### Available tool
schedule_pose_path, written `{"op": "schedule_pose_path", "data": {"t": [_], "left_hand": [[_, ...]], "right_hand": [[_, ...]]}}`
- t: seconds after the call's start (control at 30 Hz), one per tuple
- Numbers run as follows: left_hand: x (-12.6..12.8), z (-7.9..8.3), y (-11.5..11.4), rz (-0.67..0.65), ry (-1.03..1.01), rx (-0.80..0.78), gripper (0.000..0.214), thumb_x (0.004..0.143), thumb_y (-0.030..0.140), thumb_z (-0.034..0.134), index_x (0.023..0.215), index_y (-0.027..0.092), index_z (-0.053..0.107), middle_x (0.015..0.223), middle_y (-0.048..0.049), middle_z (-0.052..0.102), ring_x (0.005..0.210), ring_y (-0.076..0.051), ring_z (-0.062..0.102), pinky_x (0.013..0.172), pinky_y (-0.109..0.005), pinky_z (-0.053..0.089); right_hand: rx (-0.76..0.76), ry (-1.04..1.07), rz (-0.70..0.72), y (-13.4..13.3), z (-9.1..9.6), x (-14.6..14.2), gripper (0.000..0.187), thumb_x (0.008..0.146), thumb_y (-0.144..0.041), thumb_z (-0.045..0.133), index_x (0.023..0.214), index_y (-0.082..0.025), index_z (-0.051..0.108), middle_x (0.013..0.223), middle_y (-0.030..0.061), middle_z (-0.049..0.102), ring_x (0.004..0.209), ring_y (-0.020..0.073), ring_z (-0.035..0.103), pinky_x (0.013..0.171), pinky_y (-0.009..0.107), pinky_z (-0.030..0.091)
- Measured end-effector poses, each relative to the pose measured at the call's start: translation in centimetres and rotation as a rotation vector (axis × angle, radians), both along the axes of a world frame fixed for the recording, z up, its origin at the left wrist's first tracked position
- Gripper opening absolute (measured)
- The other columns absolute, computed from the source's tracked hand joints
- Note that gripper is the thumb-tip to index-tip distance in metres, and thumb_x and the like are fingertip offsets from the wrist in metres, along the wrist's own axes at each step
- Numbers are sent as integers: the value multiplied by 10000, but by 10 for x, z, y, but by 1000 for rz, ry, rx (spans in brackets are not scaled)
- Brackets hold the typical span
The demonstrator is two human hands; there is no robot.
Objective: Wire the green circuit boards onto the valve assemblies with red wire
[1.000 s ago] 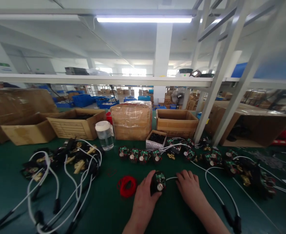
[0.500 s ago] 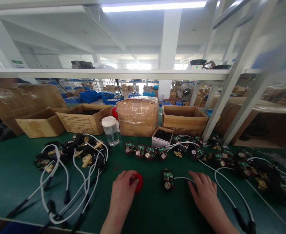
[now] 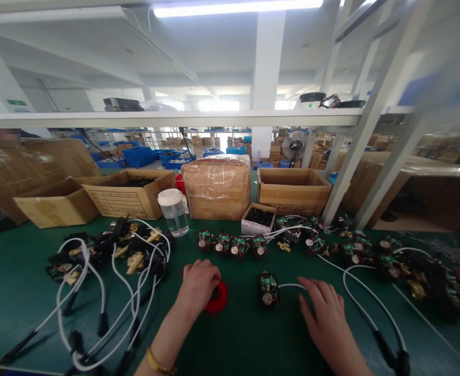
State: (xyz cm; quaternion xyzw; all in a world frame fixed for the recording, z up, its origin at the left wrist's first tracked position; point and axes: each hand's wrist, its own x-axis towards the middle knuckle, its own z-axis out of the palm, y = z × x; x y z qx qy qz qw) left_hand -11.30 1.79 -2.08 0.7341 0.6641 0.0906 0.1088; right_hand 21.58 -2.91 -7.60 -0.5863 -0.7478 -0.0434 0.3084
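Head view: left hand curled at red coil, grip unclear; right hand palm-down, grip spread, at white cable.

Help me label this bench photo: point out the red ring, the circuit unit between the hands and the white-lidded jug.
Red ring [image 3: 223, 298]: head view, on its right side.
Circuit unit [image 3: 268, 290]: head view, middle of its board.
White-lidded jug [image 3: 175, 215]: head view, on its clear body.
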Motion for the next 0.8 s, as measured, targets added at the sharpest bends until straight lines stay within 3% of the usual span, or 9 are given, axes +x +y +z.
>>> {"op": "schedule_pose_path", "data": {"t": [0.3, 0.53, 0.67, 0.8], "left_hand": [[-3, -3, -14, 19, 58, 38, 247, 938, 145, 443, 927, 207, 681, 1041, -69, 634, 1048, -246, 550, 928, -403, 370], [-5, -5, -8, -37, 44, 45, 307, 877, 129, 544, 1045, 310, 726, 1070, -21, 676, 1096, -240, 556, 961, -409, 336], [-3, -9, -6, -32, 35, 49, 210, 865, 158, 575, 885, 274, 749, 972, -22, 696, 1030, -236, 586, 943, -406, 339], [-3, -9, -8, -14, 8, 69, 195, 865, 174, 590, 861, 282, 752, 966, -11, 713, 1015, -226, 612, 990, -409, 329]], "right_hand": [[13, 166, 137, -25, 26, -55, 323, 970, -239, 484, 1286, -281, 537, 1154, 121, 618, 1047, 306, 591, 888, 472, 496], [-153, 236, 394, -36, 34, -117, 418, 908, -56, 445, 1267, -239, 559, 1120, 102, 613, 976, 235, 632, 856, 358, 551], [-328, 187, 416, -30, 39, -146, 391, 850, -20, 484, 1155, -216, 629, 1076, 87, 620, 926, 230, 640, 837, 350, 551], [-384, 171, 339, -18, 42, -165, 341, 821, -5, 489, 1058, -186, 654, 1046, 99, 628, 922, 248, 640, 842, 373, 538]]}}
